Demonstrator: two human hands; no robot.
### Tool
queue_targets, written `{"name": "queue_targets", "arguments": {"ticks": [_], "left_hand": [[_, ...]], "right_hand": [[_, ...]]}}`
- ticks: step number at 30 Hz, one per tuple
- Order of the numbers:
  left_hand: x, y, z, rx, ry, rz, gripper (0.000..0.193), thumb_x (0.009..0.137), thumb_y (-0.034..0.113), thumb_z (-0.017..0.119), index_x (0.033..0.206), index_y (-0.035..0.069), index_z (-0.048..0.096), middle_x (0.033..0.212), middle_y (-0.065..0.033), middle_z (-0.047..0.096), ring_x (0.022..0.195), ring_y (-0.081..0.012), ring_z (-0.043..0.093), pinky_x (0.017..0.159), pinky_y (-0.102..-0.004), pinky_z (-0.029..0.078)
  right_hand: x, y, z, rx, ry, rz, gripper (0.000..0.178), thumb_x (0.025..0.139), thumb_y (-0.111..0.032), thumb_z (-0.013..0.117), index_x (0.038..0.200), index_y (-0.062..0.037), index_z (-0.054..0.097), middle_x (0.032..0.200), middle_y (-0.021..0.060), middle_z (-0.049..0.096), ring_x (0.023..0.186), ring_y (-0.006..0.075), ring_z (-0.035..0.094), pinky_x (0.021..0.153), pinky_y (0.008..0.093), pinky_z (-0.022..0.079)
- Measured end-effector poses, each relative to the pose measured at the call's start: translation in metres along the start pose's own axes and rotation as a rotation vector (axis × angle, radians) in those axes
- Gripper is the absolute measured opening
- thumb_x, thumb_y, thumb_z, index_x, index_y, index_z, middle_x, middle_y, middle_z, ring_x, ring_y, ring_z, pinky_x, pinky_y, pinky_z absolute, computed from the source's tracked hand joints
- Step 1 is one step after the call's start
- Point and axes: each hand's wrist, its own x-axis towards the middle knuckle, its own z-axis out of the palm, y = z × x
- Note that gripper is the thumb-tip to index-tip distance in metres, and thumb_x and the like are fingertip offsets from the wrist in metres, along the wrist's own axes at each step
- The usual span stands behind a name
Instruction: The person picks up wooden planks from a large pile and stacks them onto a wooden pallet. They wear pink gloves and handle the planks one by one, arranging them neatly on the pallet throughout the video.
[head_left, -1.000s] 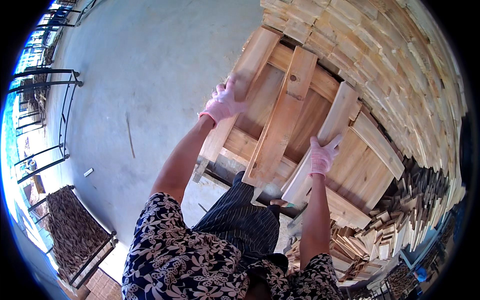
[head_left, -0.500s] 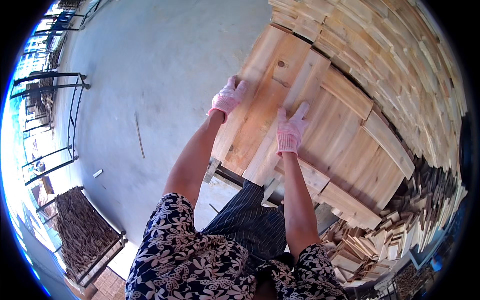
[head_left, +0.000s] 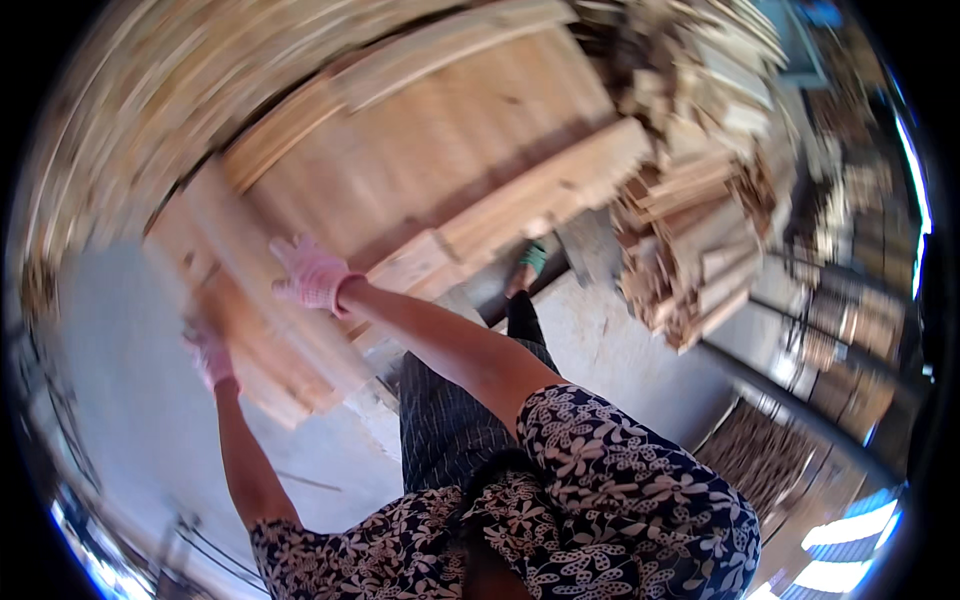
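Observation:
Wide pale-brown wooden planks lie side by side as a panel (head_left: 400, 160) in front of me. My right hand (head_left: 312, 275), in a pink-cuffed knit glove, rests on a lengthwise plank (head_left: 235, 225) with its fingers spread. At the panel's left outer edge is my left hand (head_left: 208, 356), gloved the same way. It touches the edge of the end board (head_left: 255, 345), its fingers stretched out and blurred by motion. Narrower strips lie along the panel's far side (head_left: 450, 50) and near side (head_left: 545, 195).
Stacked pale wood pieces (head_left: 130, 110) rise along the far left side. A heap of loose wood offcuts (head_left: 690, 240) stands to the right. Grey floor (head_left: 110, 310) shows at left. Dark metal bars (head_left: 800, 410) and a rack of brown strips (head_left: 755, 450) are at lower right.
My view has swung to the right, so the panel and both hands appear farther left. The hands stay at the same end of the panel, the right one still lying on a plank.

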Motion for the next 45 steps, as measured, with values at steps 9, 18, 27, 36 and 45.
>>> {"name": "queue_targets", "arguments": {"ticks": [9, 18, 27, 36, 45], "left_hand": [[-0.202, 0.247, 0.149, -0.328, -0.416, 0.788, 0.051, 0.100, 0.018, 0.065, 0.147, 0.004, 0.050, 0.132, -0.0177, 0.061, 0.115, -0.0293, 0.062, 0.105, -0.0365, 0.050], [-0.514, 0.470, 0.365, 0.191, -1.284, 1.334, 0.061, 0.098, 0.029, 0.068, 0.148, 0.003, 0.045, 0.146, -0.0232, 0.055, 0.127, -0.0338, 0.060, 0.103, -0.0392, 0.051], [-0.606, 0.551, 0.573, -0.234, -1.459, -0.437, 0.107, 0.088, 0.061, 0.074, 0.165, 0.018, 0.013, 0.169, -0.0237, 0.014, 0.155, -0.0444, 0.020, 0.115, -0.0768, 0.019], [-0.654, 0.512, 0.610, -0.527, -1.643, -0.531, 0.081, 0.089, 0.046, 0.079, 0.153, 0.015, 0.040, 0.155, -0.0216, 0.041, 0.148, -0.0417, 0.035, 0.116, -0.0716, 0.027], [-0.649, 0.503, 0.596, -0.502, -1.444, -0.496, 0.060, 0.094, 0.041, 0.076, 0.140, 0.009, 0.054, 0.122, -0.0130, 0.060, 0.114, -0.0322, 0.061, 0.093, -0.0542, 0.055]], "right_hand": [[-0.328, 0.332, -0.161, 0.468, 0.928, 0.659, 0.047, 0.101, -0.026, 0.062, 0.142, -0.0041, 0.055, 0.114, 0.0109, 0.070, 0.104, 0.0247, 0.066, 0.092, 0.0360, 0.052], [-0.652, 0.551, -0.221, 0.457, 1.225, 1.243, 0.058, 0.094, -0.040, 0.062, 0.142, -0.0086, 0.056, 0.124, 0.0239, 0.064, 0.114, 0.0369, 0.063, 0.099, 0.0413, 0.050], [-0.582, 0.585, -0.366, 0.544, 1.061, 1.693, 0.096, 0.081, -0.054, 0.077, 0.158, -0.0260, 0.029, 0.143, 0.0277, 0.040, 0.136, 0.0451, 0.043, 0.104, 0.0558, 0.047], [-0.567, 0.590, -0.383, 0.414, 1.189, 1.523, 0.092, 0.085, -0.051, 0.074, 0.160, -0.0196, 0.028, 0.143, 0.0334, 0.038, 0.131, 0.0517, 0.045, 0.107, 0.0556, 0.044], [-0.532, 0.600, -0.357, 0.341, 1.321, 1.425, 0.086, 0.086, -0.052, 0.072, 0.158, -0.0192, 0.036, 0.147, 0.0389, 0.032, 0.131, 0.0571, 0.045, 0.110, 0.0528, 0.042]]}}
